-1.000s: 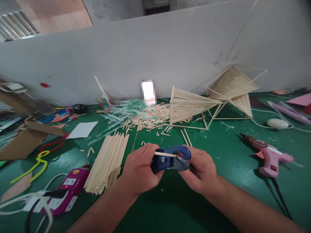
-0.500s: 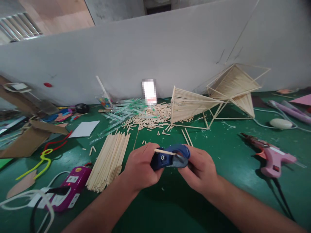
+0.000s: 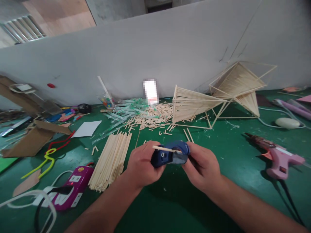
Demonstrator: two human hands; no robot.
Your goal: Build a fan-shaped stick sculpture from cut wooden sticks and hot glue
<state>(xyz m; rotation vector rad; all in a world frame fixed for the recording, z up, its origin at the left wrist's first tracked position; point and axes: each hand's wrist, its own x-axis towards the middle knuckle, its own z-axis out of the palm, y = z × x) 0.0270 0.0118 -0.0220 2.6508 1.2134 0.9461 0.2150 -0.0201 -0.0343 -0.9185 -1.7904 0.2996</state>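
My left hand [image 3: 142,163] is wrapped round a blue cutter tool [image 3: 170,154] held above the green table [image 3: 170,207]. A thin wooden stick [image 3: 166,149] lies across the cutter's jaw, and my right hand [image 3: 200,165] pinches its right end, fingers closed. A bundle of long wooden sticks [image 3: 111,158] lies just left of my left hand. Behind it spreads a heap of short cut stick pieces [image 3: 150,119].
Two stick-built frame shapes [image 3: 194,105] [image 3: 239,85] stand at the back against a grey partition. A pink glue gun [image 3: 277,155] lies at the right with its cord. A purple power strip [image 3: 73,187], cables, pipe cleaners [image 3: 46,158], cardboard and paper scraps crowd the left.
Both hands, with the cutter and stick, sit slightly higher in the picture; the view has shifted a little. The grip is unchanged.
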